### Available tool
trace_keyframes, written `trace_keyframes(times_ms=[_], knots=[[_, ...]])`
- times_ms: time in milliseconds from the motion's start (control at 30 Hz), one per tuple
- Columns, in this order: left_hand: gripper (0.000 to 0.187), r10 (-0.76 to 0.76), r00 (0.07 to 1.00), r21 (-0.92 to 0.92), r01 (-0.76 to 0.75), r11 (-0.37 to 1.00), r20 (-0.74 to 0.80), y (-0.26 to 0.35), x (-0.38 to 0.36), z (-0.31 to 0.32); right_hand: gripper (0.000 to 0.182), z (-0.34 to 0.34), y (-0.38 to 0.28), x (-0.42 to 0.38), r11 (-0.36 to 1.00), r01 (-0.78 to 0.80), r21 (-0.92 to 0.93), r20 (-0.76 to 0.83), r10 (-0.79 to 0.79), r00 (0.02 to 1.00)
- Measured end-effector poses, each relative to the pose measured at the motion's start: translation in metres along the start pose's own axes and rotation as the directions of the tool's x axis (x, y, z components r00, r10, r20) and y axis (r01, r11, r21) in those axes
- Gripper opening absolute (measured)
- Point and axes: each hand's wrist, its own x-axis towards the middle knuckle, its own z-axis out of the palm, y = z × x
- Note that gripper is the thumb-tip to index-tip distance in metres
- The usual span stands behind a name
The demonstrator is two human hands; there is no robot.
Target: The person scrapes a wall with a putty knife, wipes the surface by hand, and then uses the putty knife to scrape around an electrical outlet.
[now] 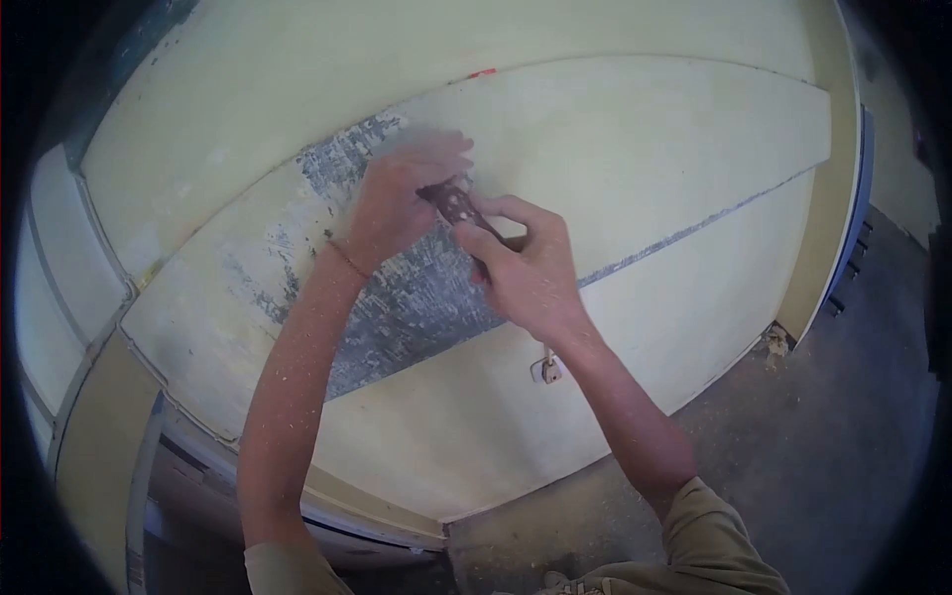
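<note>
My right hand (526,263) is closed around a dark reddish-brown tool (458,205) with light spots, held at a slant against the wall. My left hand (402,193) is at the tool's upper end, its fingers partly smeared by motion. Whether it grips the tool cannot be made out. Behind both hands the pale wall (635,149) shows a rough grey-blue patch (416,297) with flaked white paint. The tool's working edge is hidden by my left hand. Small specks float in front of the wall.
A white socket (545,371) sits low on the wall. Below lies a grey floor (773,446) with debris (775,345) by the right corner. Pale panels (69,258) stand at the left, and a blue-edged board (853,223) at the right.
</note>
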Motion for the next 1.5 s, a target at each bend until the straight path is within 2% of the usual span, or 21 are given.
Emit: trace_keyframes(times_ms=[167, 233, 367, 467, 600, 733, 800, 833, 867, 900, 933, 967, 1033, 1100, 1133, 1167, 1233, 1300, 1333, 1400, 1500], knots=[[0.035, 0.023, 1.000, -0.062, -0.024, 0.998, -0.005, -0.003, 0.006, -0.007, 0.021, 0.008, -0.002, 0.011, 0.991, 0.132, -0.003, -0.039, -0.132, 0.990], [0.035, -0.056, 0.998, -0.117, 0.054, 0.992, -0.018, -0.002, 0.001, -0.004, 0.021, 0.005, -0.011, 0.006, 0.998, -0.029, 0.054, 0.022, 0.028, 0.999], [0.036, 0.060, 0.998, -0.024, -0.059, 0.998, 0.035, -0.008, -0.004, -0.005, 0.028, 0.007, 0.015, 0.004, 1.000, -0.009, 0.003, 0.023, 0.009, 1.000], [0.035, -0.016, 1.000, -0.058, 0.017, 0.998, 0.022, 0.002, 0.001, -0.001, 0.029, 0.004, 0.015, 0.011, 0.975, 0.196, -0.105, -0.051, -0.202, 0.978], [0.039, -0.047, 0.994, -0.185, 0.064, 0.981, 0.096, 0.050, -0.039, 0.020, 0.027, -0.039, 0.000, -0.041, 0.991, -0.065, -0.121, 0.144, 0.083, 0.986], [0.050, -0.113, 0.945, -0.247, 0.194, 0.949, 0.307, 0.125, -0.139, 0.068, 0.036, -0.082, 0.036, -0.127, 0.885, -0.448, -0.126, 0.211, 0.465, 0.860], [0.048, -0.148, 0.864, -0.245, 0.294, 0.924, 0.481, 0.178, -0.185, 0.084, 0.040, -0.096, 0.062, -0.176, 0.782, -0.608, -0.136, 0.248, 0.621, 0.744], [0.050, -0.127, 0.688, -0.258, 0.427, 0.867, 0.714, 0.203, -0.203, 0.090, 0.042, -0.104, 0.079, -0.202, 0.717, -0.688, -0.109, 0.303, 0.683, 0.664], [0.043, -0.131, 0.720, -0.459, 0.559, 0.691, 0.681, 0.235, -0.236, 0.098, 0.039, -0.116, 0.102, -0.228, 0.636, -0.758, -0.143, 0.352, 0.749, 0.562], [0.041, -0.080, 0.587, -0.493, 0.738, 0.461, 0.805, 0.262, -0.258, 0.097, 0.041, -0.136, 0.137, -0.252, 0.539, -0.815, -0.211, 0.382, 0.813, 0.439], [0.044, -0.171, 0.394, -0.219, 0.765, 0.606, 0.903, 0.289, -0.303, 0.115, 0.043, -0.160, 0.182, -0.283, 0.435, -0.857, -0.278, 0.402, 0.863, 0.307], [0.048, -0.291, 0.193, 0.072, 0.708, 0.703, 0.937, 0.312, -0.349, 0.134, 0.049, -0.192, 0.246, -0.345, 0.694, -0.270, -0.667, 0.338, 0.605, 0.721], [0.052, -0.200, 0.198, -0.028, 0.776, 0.631, 0.960, 0.312, -0.413, 0.140, 0.048, -0.257, 0.320, -0.445, -0.016, -0.195, -0.981, -0.139, 0.760, 0.635], [0.062, 0.010, 0.226, -0.209, 0.882, 0.423, 0.974, 0.293, -0.467, 0.125, 0.043, -0.341, 0.340, -0.493, -0.059, -0.368, -0.928, -0.214, 0.892, 0.397], [0.067, 0.116, 0.256, -0.279, 0.920, 0.275, 0.960, 0.294, -0.481, 0.118, 0.037, -0.343, 0.276, -0.464, -0.276, -0.684, -0.676, -0.363, 0.932, -0.018], [0.066, -0.159, 0.201, -0.136, 0.928, 0.348, 0.967, 0.284, -0.462, 0.110, 0.033, -0.364, 0.284, -0.487, -0.256, -0.770, -0.585, -0.447, 0.893, 0.043], [0.056, -0.692, 0.162, 0.001, 0.973, 0.229, 0.703, 0.242, -0.311, 0.058, 0.029, -0.405, 0.304, -0.503, -0.222, -0.841, -0.493, -0.533, 0.841, 0.091], [0.071, -0.727, 0.581, -0.082, 0.798, 0.597, 0.367, 0.183, -0.247, 0.044, 0.031, -0.421, 0.318, -0.500, -0.351, -0.144, -0.925, -0.377, 0.817, 0.437], [0.072, -0.704, 0.708, -0.130, 0.705, 0.697, 0.063, 0.159, -0.205, 0.040, 0.031, -0.410, 0.300, -0.478, -0.351, -0.143, -0.925, -0.377, 0.817, 0.436], [0.080, -0.641, 0.717, 0.095, 0.683, 0.724, -0.274, 0.112, -0.129, 0.033, 0.030, -0.377, 0.263, -0.424, -0.189, -0.776, -0.601, -0.563, 0.790, 0.244], [0.093, -0.470, 0.603, 0.285, 0.760, 0.584, -0.645, 0.018, -0.051, 0.050, 0.023, -0.344, 0.260, -0.405, -0.019, -0.816, -0.578, -0.508, 0.791, 0.341]])
